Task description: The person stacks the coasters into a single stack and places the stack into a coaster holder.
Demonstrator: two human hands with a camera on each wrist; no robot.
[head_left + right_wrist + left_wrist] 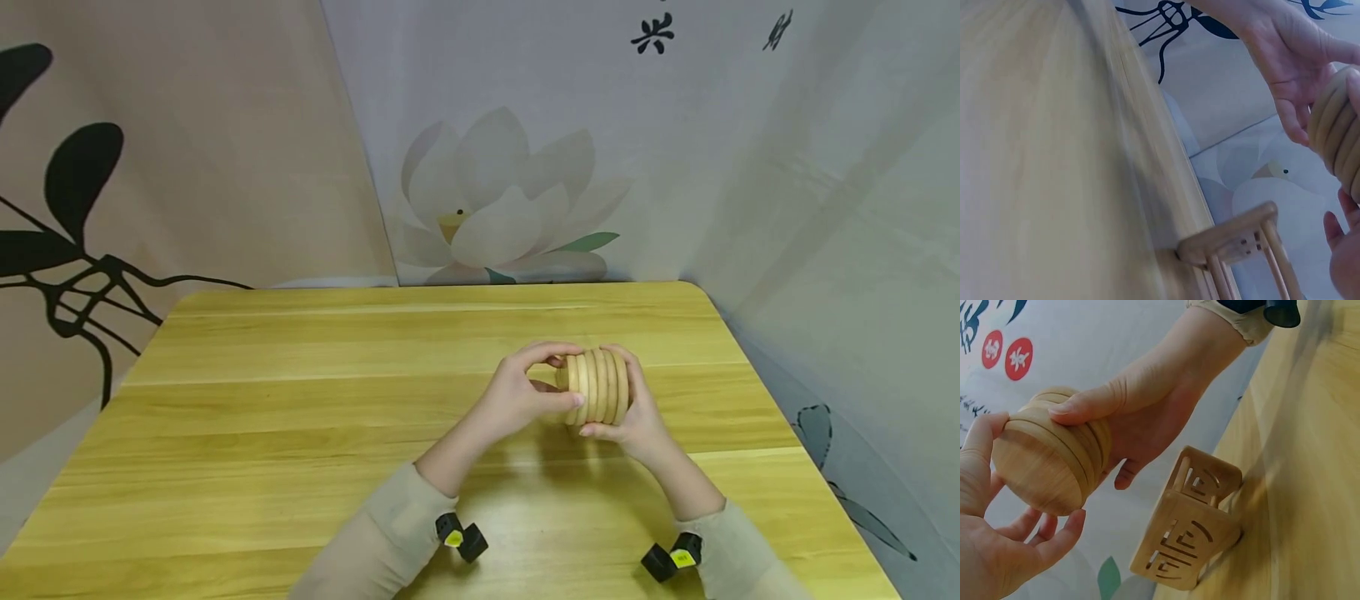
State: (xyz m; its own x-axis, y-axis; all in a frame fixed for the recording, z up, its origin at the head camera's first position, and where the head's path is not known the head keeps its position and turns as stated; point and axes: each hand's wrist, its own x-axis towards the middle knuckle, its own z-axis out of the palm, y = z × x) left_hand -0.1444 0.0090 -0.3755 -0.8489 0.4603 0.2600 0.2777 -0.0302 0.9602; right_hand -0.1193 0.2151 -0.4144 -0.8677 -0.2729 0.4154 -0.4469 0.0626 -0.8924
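Observation:
A stack of several round wooden coasters (597, 387) is held between both hands above the table. My left hand (525, 390) grips the left end, its thumb on the front rim and its fingers over the top. On the right side, my right hand (639, 421) curls round the stack with its thumb below. The left wrist view shows a flat coaster face (1038, 469) with left fingertips at its rim. A wooden holder with cut-out patterns (1179, 534) and rods stands on the table, also seen in the right wrist view as a slatted frame (1229, 237). In the head view I cannot make it out.
The wooden table (262, 433) stretches out on both sides of the hands, with rounded far corners. Printed cloth backdrops (510, 167) hang behind it. A small black camera (457, 535) is strapped to the left wrist and another black camera (675, 557) to the right.

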